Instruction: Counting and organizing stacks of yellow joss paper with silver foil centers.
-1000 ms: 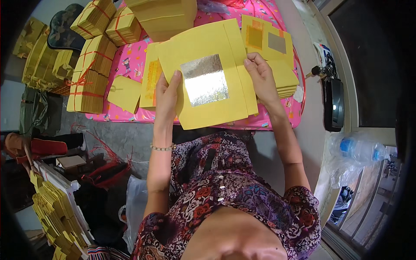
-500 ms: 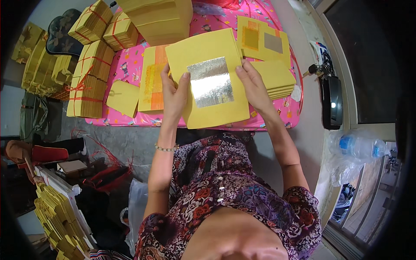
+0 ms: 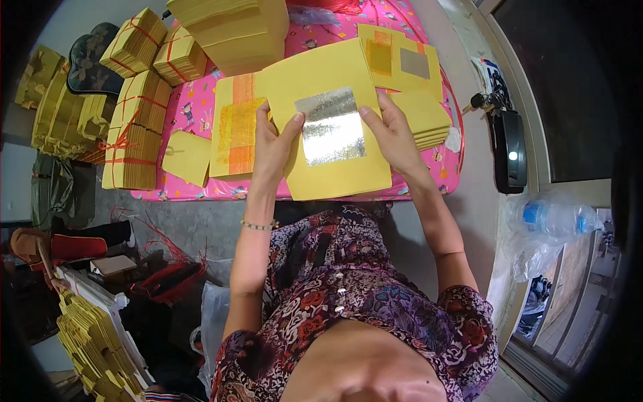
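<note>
Here we are at a pink patterned sheet (image 3: 328,33), and front and centre is a flat yellow paper piece with a silver foil square (image 3: 329,120) on its face, held up between two bare hands over the sheet's near edge! The left hand (image 3: 272,146), a pale beaded bracelet (image 3: 259,226) at its wrist, pinches the left side: thumb flat on the front by the foil, the fingers curled close at the edge, their tips hidden. Across from it the right hand (image 3: 395,139) has the right side in a matching pinch, thumb near the foil's corner, the other fingers bent round behind (just how they lie back there, I cannot tell). The grip is narrow on both sides, only the paper's thickness between thumb and fingers. And look at that foil, half grey, half blazing with light! Just beside the left hand lies a yellow paper piece with an orange band (image 3: 234,127), and further left a small tapered yellow paper piece (image 3: 186,159). Beyond those stand yellow paper bundles tied with red string (image 3: 137,130). Over by the right hand, a low yellow paper stack (image 3: 425,124), and above it flat yellow pieces with orange and grey patches (image 3: 402,60). Behind it all rises a tall yellow paper stack (image 3: 231,33).
</note>
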A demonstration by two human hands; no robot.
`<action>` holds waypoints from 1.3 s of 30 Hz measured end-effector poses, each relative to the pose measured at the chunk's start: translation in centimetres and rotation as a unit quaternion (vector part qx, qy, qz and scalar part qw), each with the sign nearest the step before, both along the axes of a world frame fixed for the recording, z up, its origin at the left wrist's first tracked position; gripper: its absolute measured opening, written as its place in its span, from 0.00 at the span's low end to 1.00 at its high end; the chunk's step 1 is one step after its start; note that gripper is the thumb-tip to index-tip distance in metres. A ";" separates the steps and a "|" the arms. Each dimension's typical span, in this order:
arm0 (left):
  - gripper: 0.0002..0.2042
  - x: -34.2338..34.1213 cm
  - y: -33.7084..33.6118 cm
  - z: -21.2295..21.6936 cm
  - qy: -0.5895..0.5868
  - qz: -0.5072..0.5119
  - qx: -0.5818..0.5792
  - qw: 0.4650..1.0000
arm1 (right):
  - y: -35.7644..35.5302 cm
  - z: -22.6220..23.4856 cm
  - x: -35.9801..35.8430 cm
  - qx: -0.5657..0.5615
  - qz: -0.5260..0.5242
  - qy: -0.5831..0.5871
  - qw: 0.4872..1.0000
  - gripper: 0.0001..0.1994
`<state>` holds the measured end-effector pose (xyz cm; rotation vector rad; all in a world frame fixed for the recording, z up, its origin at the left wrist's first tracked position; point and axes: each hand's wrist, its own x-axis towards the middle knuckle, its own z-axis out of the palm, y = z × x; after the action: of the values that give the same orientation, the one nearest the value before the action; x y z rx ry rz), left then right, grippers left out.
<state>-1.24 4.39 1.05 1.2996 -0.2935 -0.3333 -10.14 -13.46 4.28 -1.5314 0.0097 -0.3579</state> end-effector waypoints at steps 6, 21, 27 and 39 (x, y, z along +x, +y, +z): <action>0.21 -0.1 0.1 0.5 0.083 -0.023 -0.082 0.993 | -0.6 0.2 0.0 0.046 0.005 0.005 0.999 0.15; 0.20 -1.3 -1.6 0.0 0.327 -0.342 -0.254 0.843 | -3.4 0.5 4.0 0.182 0.074 -0.099 0.975 0.18; 0.17 -0.9 -1.9 -1.6 0.387 -0.336 -0.253 0.821 | -4.5 0.1 5.4 0.134 0.109 -0.155 0.973 0.09; 0.24 0.6 2.4 1.7 0.137 -0.110 -0.280 0.944 | -5.8 -2.0 6.6 0.166 -0.100 -0.129 0.972 0.05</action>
<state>-0.63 6.78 2.75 0.6498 -0.2712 -0.5681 -3.50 -19.24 2.33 -1.1457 0.0185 -0.6806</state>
